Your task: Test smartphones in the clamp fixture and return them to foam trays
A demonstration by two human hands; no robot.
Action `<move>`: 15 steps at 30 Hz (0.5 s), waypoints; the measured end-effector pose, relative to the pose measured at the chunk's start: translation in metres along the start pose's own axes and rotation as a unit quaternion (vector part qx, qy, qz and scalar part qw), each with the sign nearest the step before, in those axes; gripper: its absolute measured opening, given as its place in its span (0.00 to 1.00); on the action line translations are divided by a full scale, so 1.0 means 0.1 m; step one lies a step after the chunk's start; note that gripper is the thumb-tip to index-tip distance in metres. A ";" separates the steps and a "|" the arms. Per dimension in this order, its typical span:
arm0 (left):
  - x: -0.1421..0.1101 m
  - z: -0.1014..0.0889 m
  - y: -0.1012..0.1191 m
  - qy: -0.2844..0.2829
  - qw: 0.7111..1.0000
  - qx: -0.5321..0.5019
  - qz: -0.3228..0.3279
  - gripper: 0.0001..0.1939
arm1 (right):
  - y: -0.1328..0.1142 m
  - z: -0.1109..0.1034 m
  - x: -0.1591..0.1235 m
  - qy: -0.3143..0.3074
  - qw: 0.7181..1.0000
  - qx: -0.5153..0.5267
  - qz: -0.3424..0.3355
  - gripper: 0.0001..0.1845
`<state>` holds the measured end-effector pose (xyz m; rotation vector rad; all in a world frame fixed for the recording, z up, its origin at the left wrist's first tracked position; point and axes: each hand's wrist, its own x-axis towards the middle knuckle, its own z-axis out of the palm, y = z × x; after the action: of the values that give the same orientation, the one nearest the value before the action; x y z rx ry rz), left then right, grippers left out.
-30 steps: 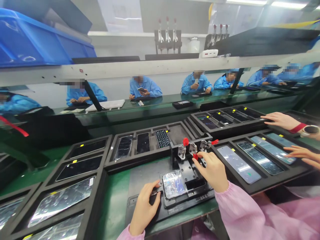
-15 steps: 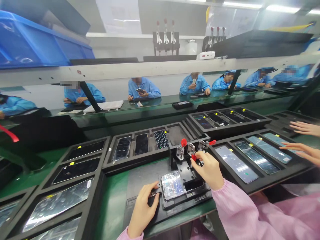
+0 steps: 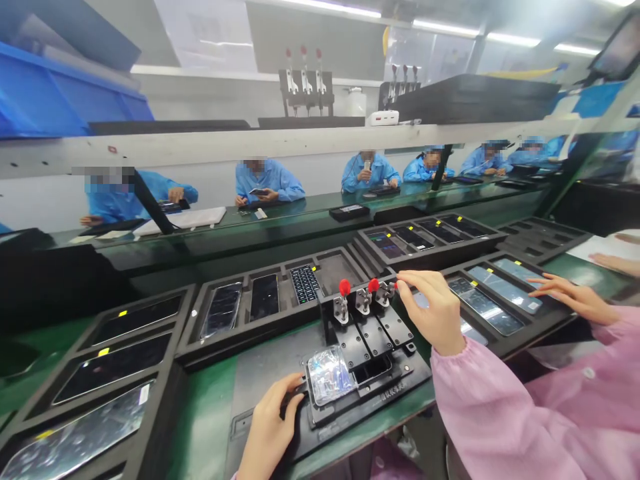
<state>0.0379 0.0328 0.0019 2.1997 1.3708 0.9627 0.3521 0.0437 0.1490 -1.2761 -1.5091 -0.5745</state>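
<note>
The left hand (image 3: 273,417) is down low, with its back facing up. Its thumb and pointing finger curl into a round hook, with a small gap at the tips. The left wrist (image 3: 254,461) is close to the bottom edge of the view. The right hand (image 3: 431,307) is up higher, with its fingers bent and close together and its thumb just under them, all pointing left. The right arm (image 3: 480,400), in a puffy pink sleeve (image 3: 500,417), slants up and left to the bare right wrist (image 3: 453,348)
</note>
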 end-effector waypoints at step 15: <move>0.19 0.14 0.26 -0.071 0.997 0.010 0.014 0.17 | 0.10 -0.01 -0.66 -0.002 0.999 -0.029 0.023 0.11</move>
<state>0.0699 0.0386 0.0147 2.2607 1.2936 0.7884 0.3549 0.0183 0.0875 -1.3541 -1.4713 -0.5902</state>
